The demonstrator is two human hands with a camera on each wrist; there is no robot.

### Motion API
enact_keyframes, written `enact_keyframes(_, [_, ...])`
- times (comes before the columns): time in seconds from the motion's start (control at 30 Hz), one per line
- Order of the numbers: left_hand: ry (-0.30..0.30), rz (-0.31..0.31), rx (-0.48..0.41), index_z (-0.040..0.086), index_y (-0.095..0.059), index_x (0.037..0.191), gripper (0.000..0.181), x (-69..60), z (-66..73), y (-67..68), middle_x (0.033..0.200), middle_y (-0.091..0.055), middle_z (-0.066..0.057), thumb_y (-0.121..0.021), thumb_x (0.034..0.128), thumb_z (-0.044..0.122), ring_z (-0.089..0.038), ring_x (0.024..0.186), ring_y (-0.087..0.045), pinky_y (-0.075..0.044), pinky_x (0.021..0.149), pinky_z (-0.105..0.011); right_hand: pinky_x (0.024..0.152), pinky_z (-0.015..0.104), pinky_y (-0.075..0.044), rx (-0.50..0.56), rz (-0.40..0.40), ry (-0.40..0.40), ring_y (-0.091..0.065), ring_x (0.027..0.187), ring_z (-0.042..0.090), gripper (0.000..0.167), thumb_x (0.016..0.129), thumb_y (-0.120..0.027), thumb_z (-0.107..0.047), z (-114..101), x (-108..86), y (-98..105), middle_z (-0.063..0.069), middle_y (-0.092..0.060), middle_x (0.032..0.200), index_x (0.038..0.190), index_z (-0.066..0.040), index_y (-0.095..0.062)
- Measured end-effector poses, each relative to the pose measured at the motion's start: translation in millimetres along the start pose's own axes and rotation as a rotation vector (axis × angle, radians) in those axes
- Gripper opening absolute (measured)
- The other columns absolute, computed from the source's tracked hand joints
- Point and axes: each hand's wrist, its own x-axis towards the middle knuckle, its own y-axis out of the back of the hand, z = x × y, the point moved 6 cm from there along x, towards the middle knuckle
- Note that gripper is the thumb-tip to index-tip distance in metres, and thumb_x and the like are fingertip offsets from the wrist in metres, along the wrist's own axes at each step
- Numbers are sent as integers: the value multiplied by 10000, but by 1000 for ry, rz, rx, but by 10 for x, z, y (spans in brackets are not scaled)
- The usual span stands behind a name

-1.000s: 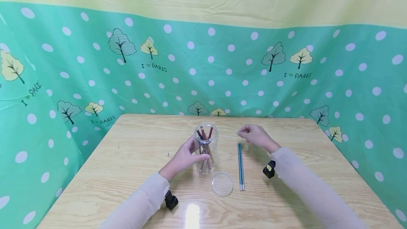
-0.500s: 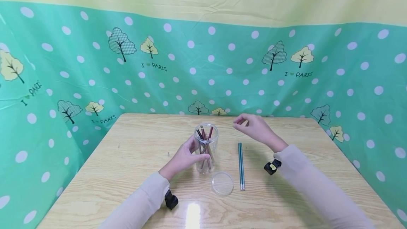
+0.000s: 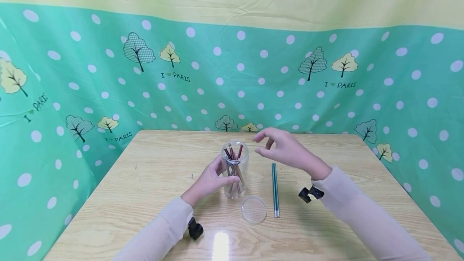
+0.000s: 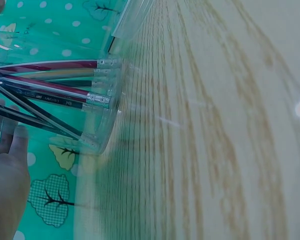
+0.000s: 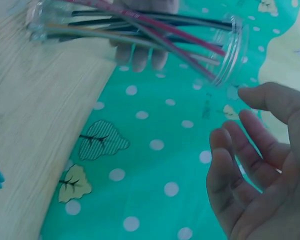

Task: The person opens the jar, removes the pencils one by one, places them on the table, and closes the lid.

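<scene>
A clear round jar (image 3: 245, 168) stands upright on the table, uncovered, with several dark and red pencils (image 3: 232, 152) leaning inside. My left hand (image 3: 207, 181) grips it from the left, thumb across the front. In the left wrist view the pencils' metal ends (image 4: 97, 100) rest near the jar's base. To the right of the jar's mouth hovers my right hand (image 3: 286, 149), thumb and fingers apart and loosely bent, holding nothing. The right wrist view shows that hand (image 5: 270, 165) apart from the jar's rim (image 5: 235, 50).
A clear round lid (image 3: 253, 210) lies flat in front of the jar. Two teal pencils (image 3: 275, 190) lie side by side to its right. A tiny scrap (image 3: 192, 176) is on the wooden table (image 3: 152, 180). A green dotted curtain (image 3: 203, 83) hangs behind.
My right hand has risen from beyond the teal pencils and moved left toward the jar's mouth, its thumb and fingers spreading apart. The left hand and the jar have stayed in place.
</scene>
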Motion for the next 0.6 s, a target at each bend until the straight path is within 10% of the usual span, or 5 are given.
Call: enact_keyframes(0.6, [-6,-4,-10,274,-420,1508,810,5,-7,2,1457,-532,-19,-850,821,267,-274,1379,-445,-319,1166,-453,575,208,-545,2,-114,282,-623,861,143,294,925,-722,-123,-316,-16,-286,-7,-650,1190,1215,-100,-685])
